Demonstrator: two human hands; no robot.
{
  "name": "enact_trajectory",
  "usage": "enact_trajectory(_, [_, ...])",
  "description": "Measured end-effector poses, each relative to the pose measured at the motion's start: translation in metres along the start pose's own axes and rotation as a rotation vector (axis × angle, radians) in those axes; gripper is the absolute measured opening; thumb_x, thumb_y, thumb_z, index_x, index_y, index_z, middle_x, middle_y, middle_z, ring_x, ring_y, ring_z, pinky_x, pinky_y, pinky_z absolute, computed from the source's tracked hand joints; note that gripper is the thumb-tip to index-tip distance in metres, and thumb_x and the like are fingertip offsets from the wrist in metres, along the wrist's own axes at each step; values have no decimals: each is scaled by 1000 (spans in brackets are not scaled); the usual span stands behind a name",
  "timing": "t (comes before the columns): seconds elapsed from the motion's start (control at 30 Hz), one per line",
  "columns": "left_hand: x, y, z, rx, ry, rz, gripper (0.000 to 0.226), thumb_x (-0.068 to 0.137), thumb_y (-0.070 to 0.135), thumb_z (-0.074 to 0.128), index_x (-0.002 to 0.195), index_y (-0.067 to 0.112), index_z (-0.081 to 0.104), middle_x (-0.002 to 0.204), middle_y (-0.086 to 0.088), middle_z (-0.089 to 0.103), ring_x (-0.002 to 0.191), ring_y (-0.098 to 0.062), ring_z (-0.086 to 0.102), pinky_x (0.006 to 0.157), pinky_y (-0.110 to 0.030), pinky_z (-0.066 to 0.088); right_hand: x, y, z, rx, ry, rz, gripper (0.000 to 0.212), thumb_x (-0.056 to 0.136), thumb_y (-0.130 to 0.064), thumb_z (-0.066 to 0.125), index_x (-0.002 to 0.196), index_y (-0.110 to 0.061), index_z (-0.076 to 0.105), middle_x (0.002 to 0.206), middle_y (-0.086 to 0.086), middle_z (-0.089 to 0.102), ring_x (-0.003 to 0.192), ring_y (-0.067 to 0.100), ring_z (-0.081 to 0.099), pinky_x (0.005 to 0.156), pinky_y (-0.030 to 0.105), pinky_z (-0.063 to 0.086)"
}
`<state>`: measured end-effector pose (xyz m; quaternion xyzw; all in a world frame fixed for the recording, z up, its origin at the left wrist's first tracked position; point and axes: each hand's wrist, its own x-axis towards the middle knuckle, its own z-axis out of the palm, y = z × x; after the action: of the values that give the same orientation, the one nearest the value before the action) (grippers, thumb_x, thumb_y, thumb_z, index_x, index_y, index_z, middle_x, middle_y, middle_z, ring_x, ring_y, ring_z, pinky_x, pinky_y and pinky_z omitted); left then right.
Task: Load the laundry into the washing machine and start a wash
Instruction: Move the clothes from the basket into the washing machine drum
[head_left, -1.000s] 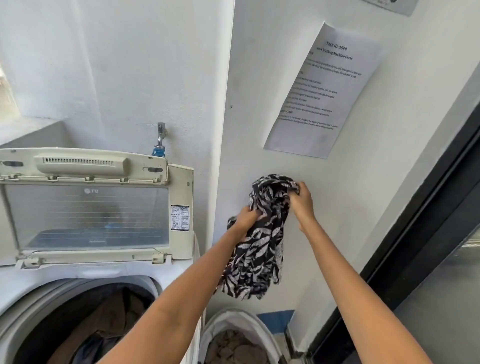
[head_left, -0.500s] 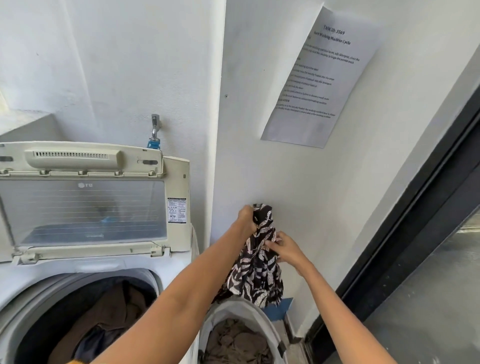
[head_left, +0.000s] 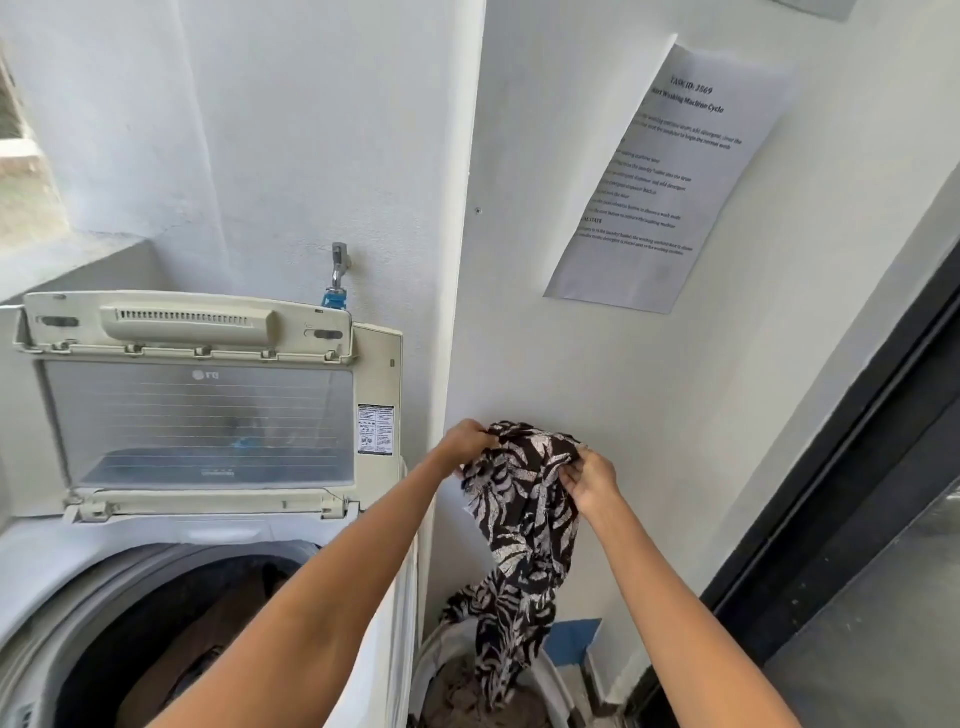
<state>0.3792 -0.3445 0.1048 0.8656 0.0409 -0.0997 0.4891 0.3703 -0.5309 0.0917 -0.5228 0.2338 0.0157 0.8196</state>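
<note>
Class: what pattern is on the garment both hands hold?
White leaf print on black garment, head view.

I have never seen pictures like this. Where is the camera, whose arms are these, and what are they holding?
There is no robot here. The camera sits on a person's head and looks forward and down, so the two bare arms belong to that person. The left hand and the right hand both grip the top of a black-and-white leaf-print garment, which hangs down over a laundry basket on the floor. More brownish clothes lie in the basket. To the left stands a top-loading washer with its lid raised; some clothes are already in its drum. A printed sheet is on the wall, and a tap is behind the washer.
</note>
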Motion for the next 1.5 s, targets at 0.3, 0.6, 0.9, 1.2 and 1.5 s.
enact_trajectory(0.3, [-1, 89, 21, -845, 112, -9, 8, 93, 5, 51, 92, 6, 60, 91, -15, 61, 80, -27, 61, 66, -32, 56, -18, 29, 4, -448, 16, -422, 54, 95, -54, 38, 126, -12, 52, 128, 20, 52, 112, 30, 52, 96, 40, 42])
enact_trajectory(0.6, [-9, 134, 11, -1106, -132, 164, 36, 90, -18, 42, 122, -3, 47, 94, -18, 64, 58, -21, 69, 73, -33, 57, -21, -22, -21, -620, -173, -469, 78, 79, -63, 54, 139, -16, 36, 138, 5, 49, 120, 14, 49, 105, 31, 37])
enact_trajectory(0.9, [-10, 154, -21, -848, 2, 204, 23, 91, 12, 62, 110, 3, 51, 72, -13, 70, 56, -27, 70, 54, -35, 60, -12, -32, -46, -1155, 176, -339, 33, 92, -33, 57, 115, -10, 62, 105, 13, 70, 96, 28, 67, 58, 23, 42])
enact_trajectory(1.2, [18, 99, -75, 241, 618, 391, 26, 96, 34, 48, 108, 13, 58, 109, -12, 61, 101, -29, 57, 79, -38, 44, -31, -170, -51, -1081, 111, -572, 33, 80, -28, 74, 109, -16, 63, 95, 8, 66, 68, 18, 59, 58, 25, 50])
enact_trajectory(1.5, [-22, 154, -29, -828, -142, 513, 40, 97, 25, 52, 123, -4, 39, 101, -13, 61, 86, -21, 62, 78, -34, 54, -79, -193, 61, -201, -281, -514, 21, 90, 7, 46, 89, -12, 57, 85, 9, 61, 78, 20, 61, 66, 34, 55])
